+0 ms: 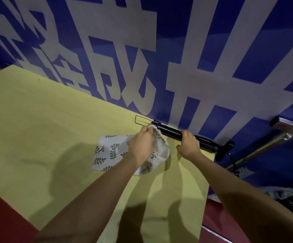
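Head view: we are pinching the limp, light drawstring bag (110,151) by its gathered mouth with our left hand (140,144); at three o'clock our right hand (188,145) is curling round the stiff, smooth bicycle pump (172,131) mid-barrel, likely its steadiest hold, along the far edge of the yellow table (37,120)

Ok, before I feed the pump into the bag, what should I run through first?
1. Right hand grips the black pump at the barrel: ok.
2. Left hand pinches the gathered mouth of the leaf-print bag: ok.
3. Mouth open wide enough for the pump's end: cannot tell, the left hand covers it.
4. Wire foot inside the mouth: not ok, it lies outside, past the left hand.
5. Hose at the handle end free of snags: cannot tell, it drops past the table edge.
6. Bag body lying flat on the yellow table: ok.
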`<state>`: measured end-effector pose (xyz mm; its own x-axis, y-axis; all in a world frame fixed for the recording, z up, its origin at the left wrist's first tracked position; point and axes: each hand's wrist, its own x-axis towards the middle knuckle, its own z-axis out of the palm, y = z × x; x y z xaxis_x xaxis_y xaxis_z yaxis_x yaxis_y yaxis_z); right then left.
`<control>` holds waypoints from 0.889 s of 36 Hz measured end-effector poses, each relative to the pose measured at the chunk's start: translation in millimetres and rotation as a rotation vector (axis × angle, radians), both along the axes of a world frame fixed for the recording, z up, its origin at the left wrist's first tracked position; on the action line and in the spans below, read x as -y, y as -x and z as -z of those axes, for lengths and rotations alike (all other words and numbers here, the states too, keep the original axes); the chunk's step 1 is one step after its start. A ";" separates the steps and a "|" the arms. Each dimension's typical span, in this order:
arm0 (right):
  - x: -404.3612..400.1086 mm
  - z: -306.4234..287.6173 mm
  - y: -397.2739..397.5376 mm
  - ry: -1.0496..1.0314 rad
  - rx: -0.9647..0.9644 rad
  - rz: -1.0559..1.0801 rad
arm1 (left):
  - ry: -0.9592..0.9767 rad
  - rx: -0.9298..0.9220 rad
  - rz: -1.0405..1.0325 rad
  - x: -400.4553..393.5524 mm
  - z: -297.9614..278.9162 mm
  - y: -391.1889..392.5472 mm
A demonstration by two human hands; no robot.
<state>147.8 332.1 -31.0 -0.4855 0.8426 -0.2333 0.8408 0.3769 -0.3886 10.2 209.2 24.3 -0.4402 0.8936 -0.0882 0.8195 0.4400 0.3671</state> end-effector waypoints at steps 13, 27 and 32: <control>-19.2 31.9 -0.8 -0.236 0.271 -0.140 | 0.059 0.048 -0.017 -11.0 26.9 10.9; -2.3 5.0 5.4 -0.356 0.272 -0.273 | 0.095 0.048 -0.037 11.9 19.6 12.9; 17.3 -27.7 1.6 -0.337 0.032 -0.198 | 0.074 0.101 -0.069 22.9 7.7 8.6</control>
<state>146.2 314.8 -3.3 -0.6432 0.7654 0.0228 0.7488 0.6349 -0.1905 1.6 186.3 16.6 -0.4863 0.8507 -0.1997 0.7469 0.5233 0.4103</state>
